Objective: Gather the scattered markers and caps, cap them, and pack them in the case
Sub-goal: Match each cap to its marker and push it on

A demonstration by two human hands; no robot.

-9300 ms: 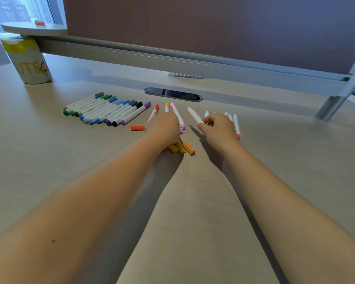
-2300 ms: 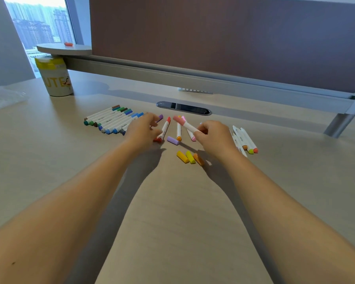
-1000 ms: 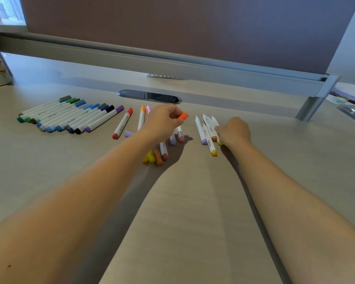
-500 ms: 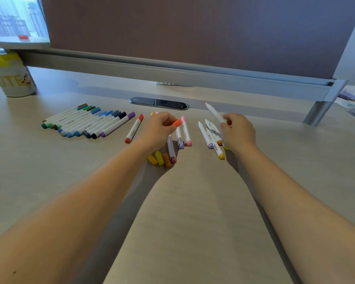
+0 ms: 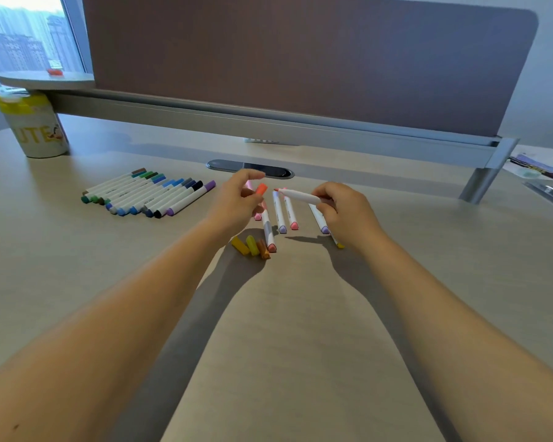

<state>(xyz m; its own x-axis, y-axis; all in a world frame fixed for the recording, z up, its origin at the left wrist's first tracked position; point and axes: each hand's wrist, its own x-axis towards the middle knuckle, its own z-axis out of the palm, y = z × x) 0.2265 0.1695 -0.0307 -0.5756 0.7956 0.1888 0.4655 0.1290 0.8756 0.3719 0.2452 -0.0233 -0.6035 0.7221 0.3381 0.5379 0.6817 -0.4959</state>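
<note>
My left hand (image 5: 233, 207) pinches an orange cap (image 5: 261, 189) above the desk. My right hand (image 5: 348, 212) grips an uncapped white marker (image 5: 297, 196) whose orange tip points left at the cap, a small gap between them. Below them lie several loose markers (image 5: 280, 215) with pink and purple ends. Three loose caps (image 5: 251, 245), yellow, lime and orange, lie near my left wrist. A row of capped markers (image 5: 147, 193) lies side by side at the left. No case is in view.
A white and yellow cup (image 5: 34, 126) stands at the far left of the desk (image 5: 284, 330). A dark cable grommet (image 5: 249, 167) sits behind the hands. A brown partition panel (image 5: 300, 59) on a grey rail closes off the back. Papers (image 5: 540, 170) lie at the far right.
My right hand has lifted a marker and swung its tip left toward the orange cap. My left hand has raised the cap to meet it. The camera has tilted up slightly.
</note>
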